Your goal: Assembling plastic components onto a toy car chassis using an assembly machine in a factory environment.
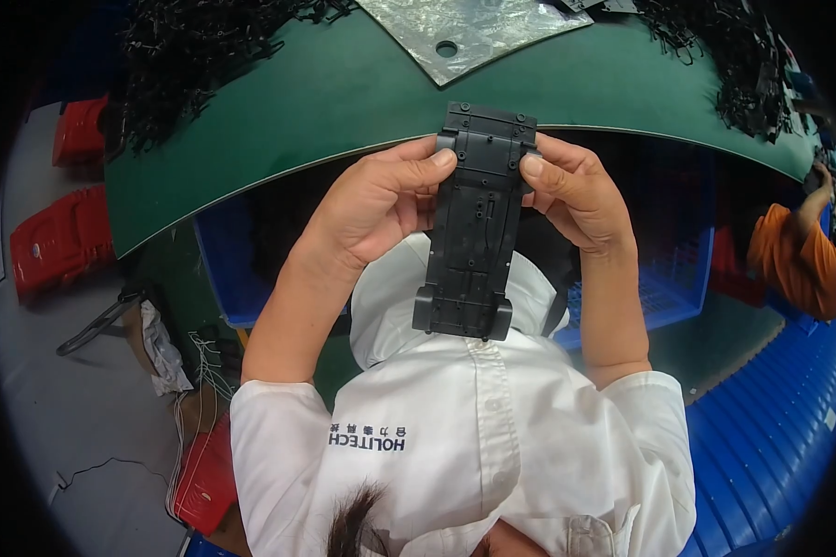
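Note:
Between my two hands is a long black plastic toy-car chassis [478,223], its far end just over the table's near edge and its near end close to my shirt. My left hand [381,190] grips its far left side, thumb lying on the upper face. Opposite, my right hand [581,190] pinches the far right side, thumb pressed near the edge. Small bosses, screw holes and a slot show on the face turned up. Rounded wheel-arch shapes stick out at the near corners. The fingers beneath the part are mostly hidden.
A green table [316,130] curves ahead, bearing a metal plate [478,37] with a hole. Heaps of black parts lie at the far left [181,65] and far right [748,74]. Blue crates [692,278] stand under the table; red stools [60,241] are at left. Someone in orange [794,260] sits at right.

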`<state>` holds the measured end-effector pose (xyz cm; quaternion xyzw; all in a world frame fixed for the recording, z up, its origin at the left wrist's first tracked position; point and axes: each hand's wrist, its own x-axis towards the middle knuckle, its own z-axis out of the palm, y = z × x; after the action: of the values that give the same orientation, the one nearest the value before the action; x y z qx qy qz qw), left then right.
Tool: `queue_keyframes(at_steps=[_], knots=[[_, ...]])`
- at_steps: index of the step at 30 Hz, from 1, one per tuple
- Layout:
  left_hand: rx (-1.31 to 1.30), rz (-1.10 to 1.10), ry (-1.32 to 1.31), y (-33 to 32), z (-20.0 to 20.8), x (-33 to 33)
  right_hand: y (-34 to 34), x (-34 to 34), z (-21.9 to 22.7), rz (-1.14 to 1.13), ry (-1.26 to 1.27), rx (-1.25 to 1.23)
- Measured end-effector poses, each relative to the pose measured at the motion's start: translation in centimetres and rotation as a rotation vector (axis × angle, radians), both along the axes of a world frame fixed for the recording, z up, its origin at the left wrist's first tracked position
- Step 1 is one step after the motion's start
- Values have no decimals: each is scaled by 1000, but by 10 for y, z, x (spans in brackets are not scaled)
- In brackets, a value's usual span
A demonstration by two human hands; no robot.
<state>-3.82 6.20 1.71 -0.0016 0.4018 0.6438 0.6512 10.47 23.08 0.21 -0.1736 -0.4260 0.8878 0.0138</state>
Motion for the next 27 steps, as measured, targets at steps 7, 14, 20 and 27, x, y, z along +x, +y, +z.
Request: queue_keyframes(at_steps=[7,14,20,27], knots=[[-30,54,-15,6,3,4,-1,1,-1,-54,-12,-19],[35,-57,58,4,0,1,-1,0,-8,-66,-14,-2],[42,1,-9,2,-8,1,0,0,-18,-104,-41,-39],[102,55,112,12,-5,11,-8,-5,-5,-147,21,-141]])
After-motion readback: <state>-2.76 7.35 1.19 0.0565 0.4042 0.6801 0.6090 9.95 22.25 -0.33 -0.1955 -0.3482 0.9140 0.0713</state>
